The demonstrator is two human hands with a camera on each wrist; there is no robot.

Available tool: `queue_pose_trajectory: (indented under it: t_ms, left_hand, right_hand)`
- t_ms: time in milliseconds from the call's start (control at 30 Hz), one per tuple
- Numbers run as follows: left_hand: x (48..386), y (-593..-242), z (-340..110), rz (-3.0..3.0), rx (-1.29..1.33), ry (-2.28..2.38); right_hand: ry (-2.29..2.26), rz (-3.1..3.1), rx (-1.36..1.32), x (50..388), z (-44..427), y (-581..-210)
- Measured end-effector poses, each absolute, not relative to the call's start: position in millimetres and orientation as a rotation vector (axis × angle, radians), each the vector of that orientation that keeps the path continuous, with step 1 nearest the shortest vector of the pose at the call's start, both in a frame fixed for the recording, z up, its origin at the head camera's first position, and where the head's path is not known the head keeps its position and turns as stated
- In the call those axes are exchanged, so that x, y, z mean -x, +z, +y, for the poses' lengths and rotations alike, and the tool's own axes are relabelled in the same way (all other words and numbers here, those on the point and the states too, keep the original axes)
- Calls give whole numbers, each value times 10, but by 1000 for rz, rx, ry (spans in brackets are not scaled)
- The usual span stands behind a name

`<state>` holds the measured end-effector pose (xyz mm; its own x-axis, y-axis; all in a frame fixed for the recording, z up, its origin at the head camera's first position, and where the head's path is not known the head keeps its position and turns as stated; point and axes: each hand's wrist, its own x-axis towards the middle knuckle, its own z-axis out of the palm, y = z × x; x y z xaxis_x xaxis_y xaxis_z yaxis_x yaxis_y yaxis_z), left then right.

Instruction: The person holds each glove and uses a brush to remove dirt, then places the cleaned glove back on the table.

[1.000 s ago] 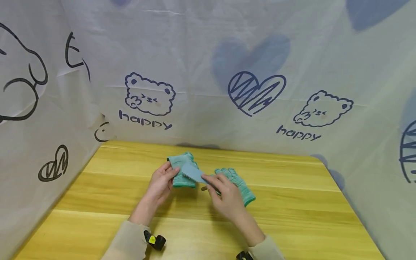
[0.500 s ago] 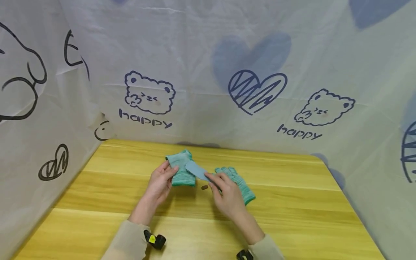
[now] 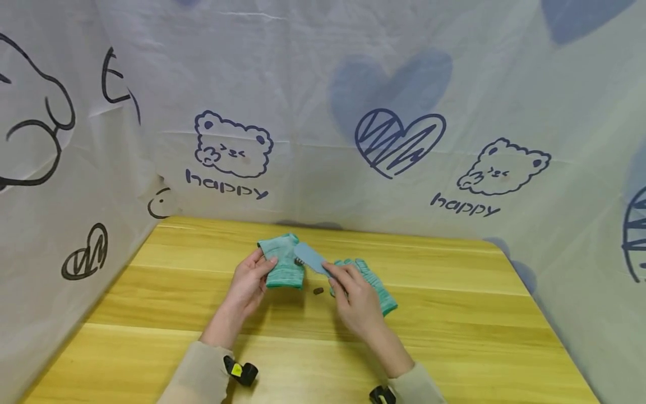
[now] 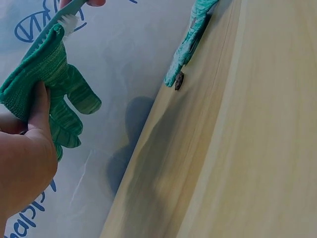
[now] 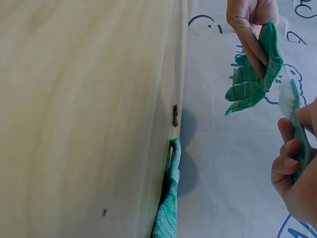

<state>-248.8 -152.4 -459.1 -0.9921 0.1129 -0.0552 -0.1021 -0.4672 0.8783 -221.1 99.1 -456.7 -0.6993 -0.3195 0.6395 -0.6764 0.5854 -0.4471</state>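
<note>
Above the table my left hand [image 3: 248, 283] pinches a green knitted glove [image 3: 284, 272] between thumb and fingers; its glove fingers dangle below in the left wrist view. A small blue-green brush [image 3: 311, 258] with white bristles is gripped by its handle in my right hand [image 3: 359, 303]. The brush head is at the glove's right edge, bristles facing the fabric; whether they touch, I cannot tell. A second green glove [image 3: 378, 289] lies on the table, partly behind my right hand. Between the two gloves sits a small dark brown lump [image 3: 318, 290].
The yellow wood-grain table [image 3: 469, 331] meets a pale cloth backdrop [image 3: 313, 112] printed with hearts and bears. More cloth hangs along the left and right sides. A small dark speck [image 5: 104, 212] shows on the tabletop in the right wrist view.
The brush has moved to the right across the held glove, from its middle to its right edge. My left hand and the lying glove stay nearly still; the brown lump has come fully into view.
</note>
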Motion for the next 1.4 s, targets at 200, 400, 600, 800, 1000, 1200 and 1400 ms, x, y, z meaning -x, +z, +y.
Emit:
queue_pose_trajectory:
  t_ms: [200, 400, 600, 800, 1000, 1200, 1400]
  left_hand:
    - [2495, -4580, -1533, 1545, -38, 2607]
    - [2488, -4570, -1546, 1524, -61, 2626]
    - [2495, -4575, -1549, 1523, -54, 2629]
    - [2489, -4576, -1561, 1539, -44, 2626]
    - [2487, -4588, -1561, 1551, -67, 2609]
    - [2488, -4602, -1550, 1565, -63, 2598]
    - [2486, -4610, -1540, 1552, -95, 2599]
  right_hand:
    - [917, -2362, -848, 2211, 1004, -4570]
    - [919, -2445, -804, 2205, 998, -4588]
    - [905, -2500, -709, 2208, 986, -4605]
    - [879, -2571, -571, 2222, 1007, -4620]
    - [927, -2465, -635, 2213, 988, -4582]
    - [938, -2384, -881, 2176, 941, -4563]
    - [941, -2434, -958, 2148, 915, -4566]
